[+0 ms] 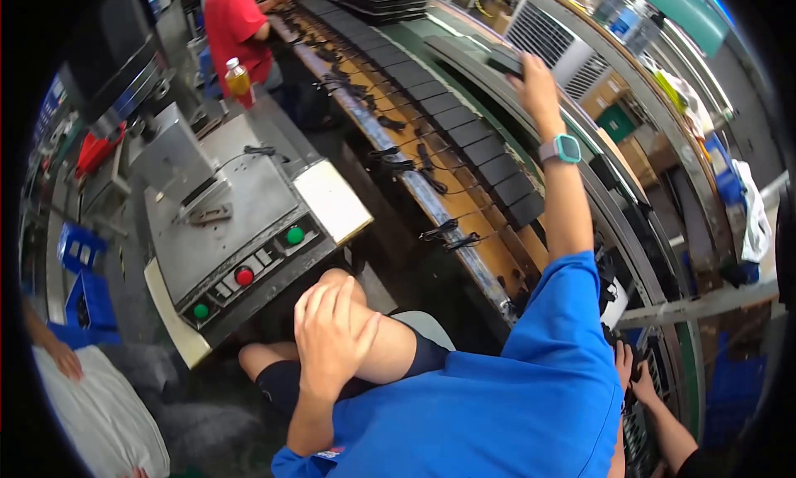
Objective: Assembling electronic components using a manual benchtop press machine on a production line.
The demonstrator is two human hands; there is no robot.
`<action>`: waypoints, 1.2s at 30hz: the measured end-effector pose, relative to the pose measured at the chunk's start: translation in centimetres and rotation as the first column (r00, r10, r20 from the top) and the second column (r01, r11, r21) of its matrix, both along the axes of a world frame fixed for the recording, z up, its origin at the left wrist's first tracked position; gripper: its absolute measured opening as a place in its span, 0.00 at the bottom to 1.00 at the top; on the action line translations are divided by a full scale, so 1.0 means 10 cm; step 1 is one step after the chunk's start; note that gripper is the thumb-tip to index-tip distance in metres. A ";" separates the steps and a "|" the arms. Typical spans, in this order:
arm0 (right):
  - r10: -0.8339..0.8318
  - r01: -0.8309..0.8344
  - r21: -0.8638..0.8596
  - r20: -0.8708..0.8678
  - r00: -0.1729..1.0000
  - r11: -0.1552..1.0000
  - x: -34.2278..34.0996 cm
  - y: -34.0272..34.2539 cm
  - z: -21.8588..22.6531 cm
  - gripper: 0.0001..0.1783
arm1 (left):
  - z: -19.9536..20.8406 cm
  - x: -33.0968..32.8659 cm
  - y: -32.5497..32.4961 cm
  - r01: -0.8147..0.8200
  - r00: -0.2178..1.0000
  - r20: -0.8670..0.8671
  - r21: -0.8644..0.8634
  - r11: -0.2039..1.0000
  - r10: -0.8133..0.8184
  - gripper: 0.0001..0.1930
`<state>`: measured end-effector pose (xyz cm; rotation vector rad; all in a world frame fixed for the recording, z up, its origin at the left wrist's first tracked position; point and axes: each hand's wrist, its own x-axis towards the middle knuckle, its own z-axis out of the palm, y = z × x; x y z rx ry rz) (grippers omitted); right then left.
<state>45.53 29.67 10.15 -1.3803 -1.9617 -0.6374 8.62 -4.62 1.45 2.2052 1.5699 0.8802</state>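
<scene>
Right hand (531, 73), upper centre, fingers grasping a black unit (504, 61); long reach (seated) risks dropping it. Left hand (332, 333) rests released on knee (365, 291).

A long worktop (489, 266) carries a row of flat black slabs (464, 134), with black clips and cables (414, 159) lying alongside on its brown strip.

The scene is lit evenly and brightly from overhead; only soft shadows are cast. Mild glare is seen on the grey machine top (217, 221). Straight edges are bent strongly toward the black circular rim, where detail is smeared and softened.
</scene>
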 end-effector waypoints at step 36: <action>0.278 -0.601 -0.137 -0.791 0.545 0.788 -1.07 -1.57 0.54 0.37 | -0.41 -1.22 0.50 -0.262 0.772 0.580 -0.086 0.961 0.262 0.16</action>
